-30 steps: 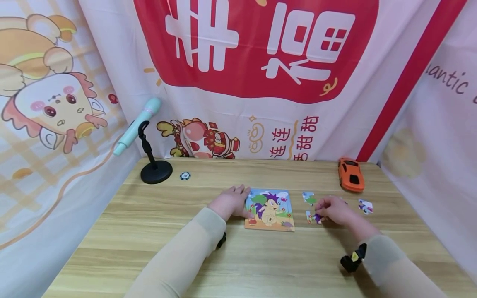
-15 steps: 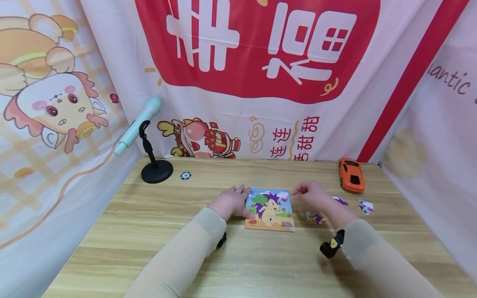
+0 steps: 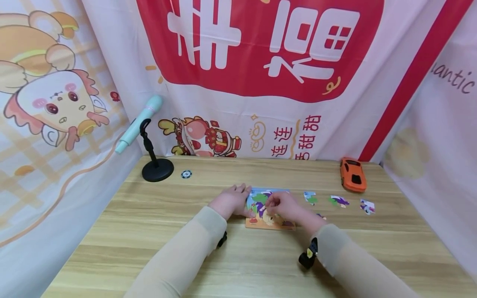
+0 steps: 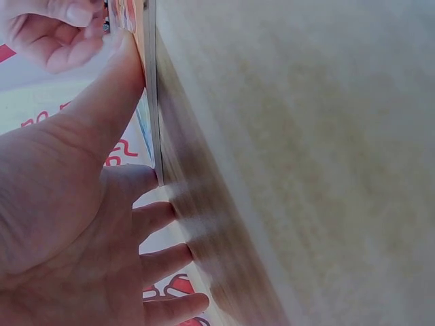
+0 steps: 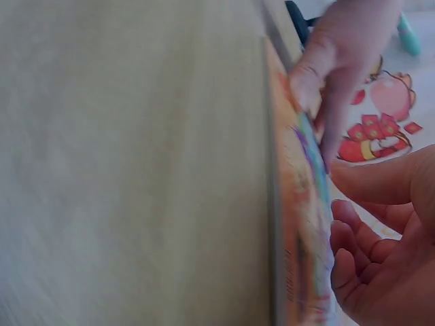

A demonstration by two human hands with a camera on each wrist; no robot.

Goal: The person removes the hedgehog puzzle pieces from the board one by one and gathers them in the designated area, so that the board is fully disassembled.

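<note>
A square hedgehog jigsaw puzzle [image 3: 261, 224] lies flat on the wooden table. My left hand [image 3: 232, 201] rests along its left side. In the left wrist view the left hand's thumb [image 4: 112, 95] lies on the puzzle's face, while the other fingers are spread out straight. Over the puzzle's upper right is my right hand [image 3: 285, 205], fingers bent and covering part of the picture. The right wrist view puts the right hand's thumb [image 5: 374, 178] right at the puzzle's surface, with the other fingers curled below it. I cannot tell whether a piece is between them.
Right of the puzzle lie loose pieces: one blue and green [image 3: 310, 198], one purple and green [image 3: 339, 201], one white and purple [image 3: 367, 206]. Another is partly hidden by the right arm. An orange toy car [image 3: 352, 175], a black stand [image 3: 157, 169] and a chip [image 3: 186, 174] are farther back.
My right hand has moved left from the loose pieces to over the puzzle, uncovering the blue-green and purple-green pieces. My left hand has stayed at the puzzle's left side.
</note>
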